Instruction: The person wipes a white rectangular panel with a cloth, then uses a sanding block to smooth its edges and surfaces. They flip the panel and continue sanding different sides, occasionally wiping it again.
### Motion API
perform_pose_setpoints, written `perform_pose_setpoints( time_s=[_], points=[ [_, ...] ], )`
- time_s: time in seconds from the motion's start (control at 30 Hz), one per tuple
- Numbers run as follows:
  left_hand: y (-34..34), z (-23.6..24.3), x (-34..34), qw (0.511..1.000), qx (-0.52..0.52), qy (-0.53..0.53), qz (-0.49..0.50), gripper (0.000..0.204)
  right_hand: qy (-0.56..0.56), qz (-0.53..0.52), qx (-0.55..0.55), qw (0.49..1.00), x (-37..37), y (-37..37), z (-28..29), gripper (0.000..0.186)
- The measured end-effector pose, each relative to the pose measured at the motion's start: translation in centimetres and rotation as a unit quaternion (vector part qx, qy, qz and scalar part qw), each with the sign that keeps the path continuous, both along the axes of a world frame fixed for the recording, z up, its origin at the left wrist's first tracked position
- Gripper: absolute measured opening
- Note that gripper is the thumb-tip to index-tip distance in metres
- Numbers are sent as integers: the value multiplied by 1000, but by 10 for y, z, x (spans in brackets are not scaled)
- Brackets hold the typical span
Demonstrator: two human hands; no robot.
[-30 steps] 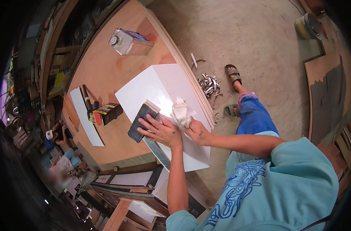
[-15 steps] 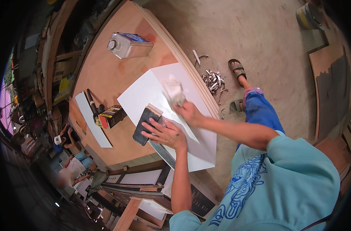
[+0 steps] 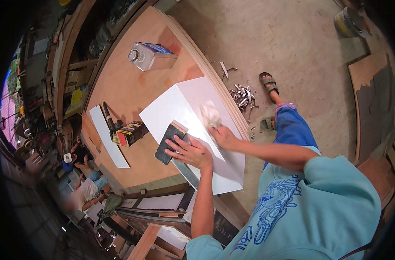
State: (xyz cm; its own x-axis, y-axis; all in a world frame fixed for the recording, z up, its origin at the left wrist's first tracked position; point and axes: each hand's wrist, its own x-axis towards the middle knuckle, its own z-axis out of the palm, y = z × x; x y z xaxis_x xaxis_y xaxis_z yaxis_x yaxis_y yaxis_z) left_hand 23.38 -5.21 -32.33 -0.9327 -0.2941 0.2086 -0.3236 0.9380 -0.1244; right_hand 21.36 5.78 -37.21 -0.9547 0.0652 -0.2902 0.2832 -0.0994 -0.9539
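Observation:
A white box-shaped panel piece point(image 3: 171, 104) with a sharp fold lies on the plywood. My left hand point(image 3: 193, 154) is at its left side, fingers spread across a black sanding block point(image 3: 166, 145) with a bare wood edge, the thumb on the block's other side. My right hand point(image 3: 223, 138) grips a crumpled whitish rag point(image 3: 210, 116) against the sloping white face. The rag is somewhat blurred by motion, and my fingers partly cover it.
A metal can point(image 3: 152, 56) stands on the plywood sheets point(image 3: 119, 82). Left of the box lie a dark-and-red carton point(image 3: 131, 132), a dark-handled tool point(image 3: 109, 119) and a white strip point(image 3: 108, 136). Shavings point(image 3: 244, 96) litter the floor beside my sandals. Two people point(image 3: 91, 190) are at the far left.
My right hand and the rag have moved down along the white face toward me. My left hand stays on the sanding block. The whole view has shifted slightly.

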Motion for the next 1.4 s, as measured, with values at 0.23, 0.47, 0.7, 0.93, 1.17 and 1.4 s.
perform_pose_setpoints(
  time_s=[0.23,0.47,0.7,0.93,1.17,1.4],
  points=[
    [8,6,-6,1000,6,-2,-7,55,-30,68,-16,997,-77,8,-1,45],
    [9,7,-6,1000,25,12,-12,55,166,39,98,981,-138,-20,-3,34],
    [6,8,-4,999,30,32,-28,53,64,-59,-46,995,-214,-5,13,29],
    [5,5,-8,997,40,57,-34,53,263,-32,161,951,-164,-4,12,41],
    [-7,-9,-1,997,-6,72,-9,50,166,91,85,978,86,-3,30,67],
    [2,0,-9,995,-12,86,-55,48,3,628,-6,778,282,86,33,71]
  ],
)
